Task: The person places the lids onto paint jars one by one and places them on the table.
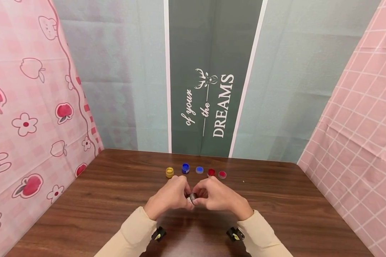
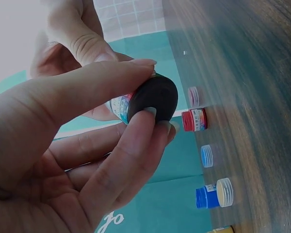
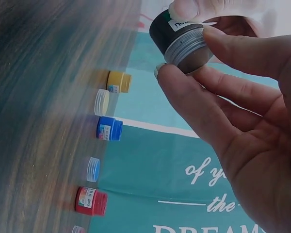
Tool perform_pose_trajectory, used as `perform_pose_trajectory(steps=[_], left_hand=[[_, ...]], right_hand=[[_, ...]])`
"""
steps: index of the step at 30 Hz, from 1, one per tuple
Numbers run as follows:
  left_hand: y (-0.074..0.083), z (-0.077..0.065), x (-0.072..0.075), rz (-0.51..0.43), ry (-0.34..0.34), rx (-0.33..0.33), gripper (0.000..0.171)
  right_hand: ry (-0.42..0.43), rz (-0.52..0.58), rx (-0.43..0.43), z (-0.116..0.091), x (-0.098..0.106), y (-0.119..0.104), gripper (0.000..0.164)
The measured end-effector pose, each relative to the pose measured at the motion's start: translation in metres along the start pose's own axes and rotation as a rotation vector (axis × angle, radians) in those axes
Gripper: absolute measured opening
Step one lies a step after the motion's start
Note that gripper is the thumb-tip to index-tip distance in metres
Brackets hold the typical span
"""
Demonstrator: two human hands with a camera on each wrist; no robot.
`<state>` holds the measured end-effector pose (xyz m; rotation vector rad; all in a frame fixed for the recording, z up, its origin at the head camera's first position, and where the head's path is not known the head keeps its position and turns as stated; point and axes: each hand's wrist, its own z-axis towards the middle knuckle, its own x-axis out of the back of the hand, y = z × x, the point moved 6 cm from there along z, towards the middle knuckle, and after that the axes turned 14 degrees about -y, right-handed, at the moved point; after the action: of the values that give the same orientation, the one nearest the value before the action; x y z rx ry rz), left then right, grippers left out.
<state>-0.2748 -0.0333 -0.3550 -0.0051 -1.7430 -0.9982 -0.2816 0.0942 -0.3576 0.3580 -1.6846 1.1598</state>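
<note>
Two hands meet in the middle of the brown wooden table (image 1: 109, 200), just above its top. Between them is a small black paint pot (image 1: 192, 197). The left hand (image 1: 171, 197) has its thumb and pointer finger curled round the black body of the pot, and the other fingers bend in under it. In the left wrist view the thumb lies across the top of the pot (image 2: 153, 98) and a fingertip (image 2: 148, 121) presses on its dark bottom. The right hand (image 1: 216, 197) pinches the pot's ribbed clear lid (image 3: 186, 47) with its thumb and bent fingers. The pot lies on its side, with the lid end toward the right hand. Both wrists rest low, and cream sleeves (image 1: 135, 232) cover the arms.

Past the hands, near the back edge of the table, little pots stand in a row. From left to right there is a yellow pot (image 1: 169, 172), a blue pot (image 1: 185, 168), a loose blue-looking lid (image 1: 199, 170), a red pot (image 1: 211, 172) and a loose red-looking lid (image 1: 222, 174). They are apart from the hands.
</note>
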Motion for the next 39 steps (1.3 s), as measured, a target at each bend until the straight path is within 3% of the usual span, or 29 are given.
perform_pose_trajectory(steps=[15,22,28,39], left_hand=[[-0.002,0.003,-0.005,0.039,0.026,0.008,0.017],[-0.013,0.011,-0.014,0.064,0.026,0.017,0.02],[-0.023,0.022,-0.027,0.049,0.0,0.056,0.031],[-0.032,0.044,-0.035,0.047,-0.037,0.157,0.033]], right_hand=[[0.007,-0.039,-0.009,0.001,-0.001,0.002,0.017],[0.079,-0.104,-0.009,-0.013,0.023,0.011,0.01],[0.097,-0.092,-0.051,-0.022,0.039,0.022,0.009],[0.037,-0.074,-0.091,-0.019,0.032,0.034,0.011]])
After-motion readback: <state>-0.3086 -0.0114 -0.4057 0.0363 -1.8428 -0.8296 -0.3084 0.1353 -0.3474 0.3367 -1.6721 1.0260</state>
